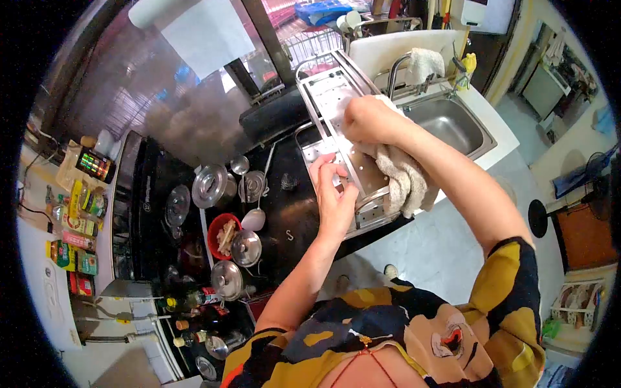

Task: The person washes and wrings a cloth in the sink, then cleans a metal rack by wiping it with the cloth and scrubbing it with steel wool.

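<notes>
A silver metal rack (318, 108) with rails and perforated shelves stands at the counter's right end, before me. My left hand (334, 197) is at its near part, fingers curled and closed about a rail. Higher up the rack, my right hand (370, 121) is closed in a fist over the shelf; what it grips is hidden. A beige towel (404, 178) hangs in folds over the rack's right side, partly under my right forearm. Whether it reaches into my right fist cannot be seen.
Left of the rack, the dark counter bears a ladle (254, 220), lidded pots (227, 279), a red bowl of food (225, 236) and an S-hook (289, 235). A steel sink (449, 123) with a faucet (393, 72) lies to the right. Bottles (194, 299) crowd the near left.
</notes>
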`<state>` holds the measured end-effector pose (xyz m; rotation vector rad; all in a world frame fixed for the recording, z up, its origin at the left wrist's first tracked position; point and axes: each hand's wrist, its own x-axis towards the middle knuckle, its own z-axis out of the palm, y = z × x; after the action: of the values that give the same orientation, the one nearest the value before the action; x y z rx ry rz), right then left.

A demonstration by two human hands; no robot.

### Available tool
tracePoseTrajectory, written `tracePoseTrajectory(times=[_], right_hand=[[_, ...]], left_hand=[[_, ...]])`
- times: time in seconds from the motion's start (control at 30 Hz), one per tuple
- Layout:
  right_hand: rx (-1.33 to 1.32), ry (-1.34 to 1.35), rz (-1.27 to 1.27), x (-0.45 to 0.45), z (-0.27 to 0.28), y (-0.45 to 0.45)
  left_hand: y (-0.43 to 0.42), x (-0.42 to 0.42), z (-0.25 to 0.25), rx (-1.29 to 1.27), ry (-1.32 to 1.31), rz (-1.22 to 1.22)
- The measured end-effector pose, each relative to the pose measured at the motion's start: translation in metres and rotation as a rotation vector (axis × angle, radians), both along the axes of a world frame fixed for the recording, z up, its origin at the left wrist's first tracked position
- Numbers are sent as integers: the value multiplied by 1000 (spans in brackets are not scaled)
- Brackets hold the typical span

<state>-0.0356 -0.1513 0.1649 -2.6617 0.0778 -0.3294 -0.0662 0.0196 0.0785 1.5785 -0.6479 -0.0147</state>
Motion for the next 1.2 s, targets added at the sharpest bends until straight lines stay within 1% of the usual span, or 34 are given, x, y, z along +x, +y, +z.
tracePoseTrajectory(times=[0.07,0.2,0.23,0.3,0.33,0.37,0.4,0.5,0.57,0.6,0.67,0.7,0.77,0.9,0.97,1.07,1.1,1.2], right_hand=[[-294,71,52,8,-5,4],[-224,114,11,27,-15,6],[-164,84,-14,40,-32,1],[-113,100,-55,48,-42,1],[-64,116,-88,47,-40,5],[-63,137,-156,45,-38,8],[-62,140,-161,42,-35,8],[-40,225,-125,36,-26,7],[-25,265,-114,25,-23,12],[-20,265,-118,18,-21,12],[-75,346,77,4,-11,12],[-75,345,73,-1,-7,14],[-96,504,135,-12,4,20],[-89,441,128,4,-7,13],[-97,215,22,25,-21,11],[-25,162,32,33,-28,12],[-73,204,104,27,-29,8],[-49,207,126,6,-23,8]], left_hand=[[-1,4,-4,18,-29,-11],[1,-2,5,24,13,-30],[0,-3,6,3,47,-35],[0,0,4,6,26,-43],[0,0,3,8,5,-42],[-1,-2,5,-41,26,-55],[-1,-1,4,-40,28,-61],[-2,4,-3,-7,2,-48],[-2,7,-8,32,-163,-34],[-2,7,-8,36,-163,-39],[-3,7,-7,7,-130,-45],[-4,6,-6,5,-131,-48],[-3,3,-1,3,-86,-51],[-4,4,-4,-20,-74,-60],[-5,7,-10,-71,-50,-100],[-4,10,-9,-65,-49,-103],[-3,9,-6,-16,-96,-89],[-4,9,-7,-6,-124,-62]])
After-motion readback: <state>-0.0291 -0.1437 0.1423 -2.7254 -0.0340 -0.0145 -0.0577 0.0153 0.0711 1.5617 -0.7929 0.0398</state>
